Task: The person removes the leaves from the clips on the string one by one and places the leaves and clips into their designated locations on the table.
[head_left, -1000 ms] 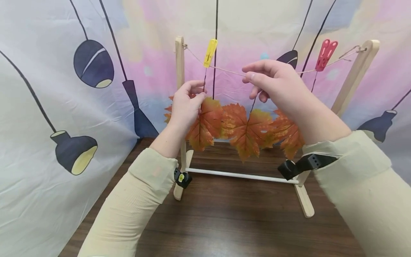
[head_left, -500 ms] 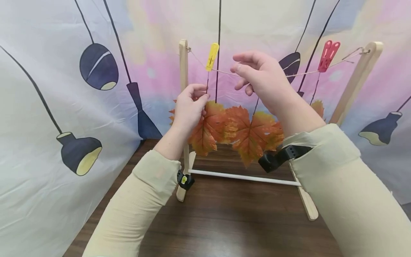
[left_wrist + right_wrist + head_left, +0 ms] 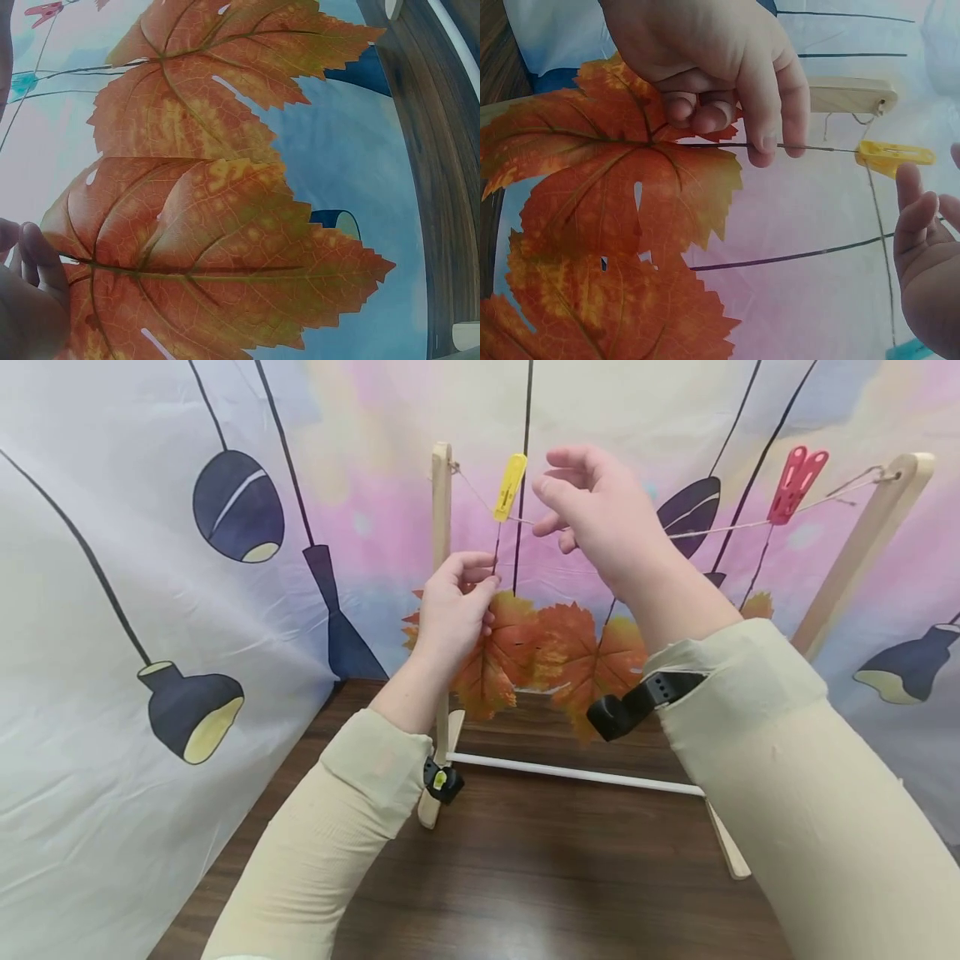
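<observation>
My left hand [image 3: 453,610] pinches the thin dark stem [image 3: 802,146] of the leftmost orange maple leaf [image 3: 491,664] between thumb and fingers. Directly above, a yellow clothespin [image 3: 510,487] sits on the string [image 3: 727,529], with that stem running up to it. My right hand [image 3: 600,518] hovers just right of the yellow clothespin, fingers loosely bent, apart from it and holding nothing. Beside the left leaf, another maple leaf [image 3: 592,647] hangs and overlaps it. A teal clothespin [image 3: 911,350] shows at the bottom of the right wrist view; my right hand hides it in the head view.
Wooden posts hold the string: a left post [image 3: 441,510] and a right post [image 3: 862,552]. A red clothespin [image 3: 797,485] grips another leaf's stem at right. A white rod [image 3: 577,772] joins the posts low down over the dark wooden table [image 3: 525,868]. A painted cloth [image 3: 390,410] stands behind.
My right hand has moved left and up, from the middle of the string to beside the yellow clothespin. My left hand keeps its pinch on the stem. The head view has shifted slightly.
</observation>
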Motion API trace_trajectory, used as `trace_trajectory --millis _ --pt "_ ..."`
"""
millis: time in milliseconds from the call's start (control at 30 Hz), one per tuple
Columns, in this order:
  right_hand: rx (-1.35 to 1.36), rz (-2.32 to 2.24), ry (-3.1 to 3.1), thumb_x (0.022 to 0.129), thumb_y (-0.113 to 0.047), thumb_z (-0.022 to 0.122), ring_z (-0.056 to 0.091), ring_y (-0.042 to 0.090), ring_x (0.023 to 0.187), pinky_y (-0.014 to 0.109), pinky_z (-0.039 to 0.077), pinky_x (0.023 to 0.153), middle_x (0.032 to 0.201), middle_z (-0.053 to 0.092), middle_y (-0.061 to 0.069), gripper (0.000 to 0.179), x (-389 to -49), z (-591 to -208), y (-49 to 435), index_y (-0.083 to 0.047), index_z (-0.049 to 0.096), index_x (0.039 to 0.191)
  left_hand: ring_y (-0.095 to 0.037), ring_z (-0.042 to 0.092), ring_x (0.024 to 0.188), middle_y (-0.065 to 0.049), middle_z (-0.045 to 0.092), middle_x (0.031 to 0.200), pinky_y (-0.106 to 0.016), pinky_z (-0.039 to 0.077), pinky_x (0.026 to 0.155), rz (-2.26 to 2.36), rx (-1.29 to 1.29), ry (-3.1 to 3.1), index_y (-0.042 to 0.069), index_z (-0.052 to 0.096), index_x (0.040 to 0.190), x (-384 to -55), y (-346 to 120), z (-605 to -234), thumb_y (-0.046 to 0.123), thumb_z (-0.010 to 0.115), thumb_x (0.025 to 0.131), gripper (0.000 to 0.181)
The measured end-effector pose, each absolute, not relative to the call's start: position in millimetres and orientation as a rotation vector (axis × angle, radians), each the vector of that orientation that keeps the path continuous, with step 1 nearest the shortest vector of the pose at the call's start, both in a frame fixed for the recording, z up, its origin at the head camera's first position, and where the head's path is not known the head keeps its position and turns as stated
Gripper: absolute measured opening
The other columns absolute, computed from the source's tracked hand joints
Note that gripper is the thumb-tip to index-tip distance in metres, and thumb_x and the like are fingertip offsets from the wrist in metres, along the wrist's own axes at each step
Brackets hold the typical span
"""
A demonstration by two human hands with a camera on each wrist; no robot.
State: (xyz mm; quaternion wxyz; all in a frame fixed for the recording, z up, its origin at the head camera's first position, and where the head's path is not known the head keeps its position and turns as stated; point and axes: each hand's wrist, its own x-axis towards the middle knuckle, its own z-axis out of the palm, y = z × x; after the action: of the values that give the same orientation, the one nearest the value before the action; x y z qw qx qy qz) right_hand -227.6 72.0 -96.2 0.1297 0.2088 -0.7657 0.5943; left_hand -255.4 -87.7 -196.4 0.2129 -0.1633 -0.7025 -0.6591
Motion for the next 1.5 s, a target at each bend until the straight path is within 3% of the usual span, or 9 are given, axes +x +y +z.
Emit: trace_trajectory --millis 600,833,1133,1500 --pt "0.549 1.817 -2.182 0.093 -0.027 0.059 0.061 0.019 0.082 0.022 0.043 0.062 0.122 0.052 0.004 0.043 -235.8 -89.1 58.3 -0.010 0.047 0.131 -0.015 0.048 0.051 -0.007 0.059 0.099 -0.022 0.045 0.045 -1.889 -0.446 -1.942 0.007 0.059 0.117 -235.9 -80.5 -188.6 0.007 0.057 0.093 0.024" --pt "0.493 1.811 -2.195 0.093 -0.029 0.058 0.061 0.017 0.086 0.026 0.044 0.072 0.124 0.051 0.001 0.040 -236.0 -86.0 49.8 -0.012 0.049 0.129 -0.016 0.048 0.052 -0.006 0.060 0.100 -0.024 0.046 0.045 -1.855 -0.460 -1.934 0.011 0.058 0.118 -247.6 -84.5 -197.4 0.010 0.058 0.093 0.025" --pt "0.457 1.872 -2.139 0.093 -0.025 0.059 0.058 0.016 0.075 0.024 0.044 0.068 0.114 0.052 0.001 0.034 -235.4 -81.6 48.3 -0.012 0.049 0.123 -0.017 0.048 0.050 -0.006 0.060 0.099 -0.025 0.046 0.044 -1.874 -0.506 -1.908 0.010 0.059 0.117 -245.4 -78.0 -192.1 0.010 0.059 0.092 0.024" --pt "0.463 1.871 -2.157 0.093 -0.028 0.058 0.057 0.015 0.076 0.028 0.044 0.076 0.117 0.051 0.002 0.040 -234.7 -84.8 51.3 -0.011 0.051 0.128 -0.017 0.049 0.051 -0.005 0.061 0.102 -0.025 0.046 0.044 -1.884 -0.498 -1.923 0.012 0.060 0.116 -245.3 -75.3 -195.1 0.010 0.059 0.092 0.023"
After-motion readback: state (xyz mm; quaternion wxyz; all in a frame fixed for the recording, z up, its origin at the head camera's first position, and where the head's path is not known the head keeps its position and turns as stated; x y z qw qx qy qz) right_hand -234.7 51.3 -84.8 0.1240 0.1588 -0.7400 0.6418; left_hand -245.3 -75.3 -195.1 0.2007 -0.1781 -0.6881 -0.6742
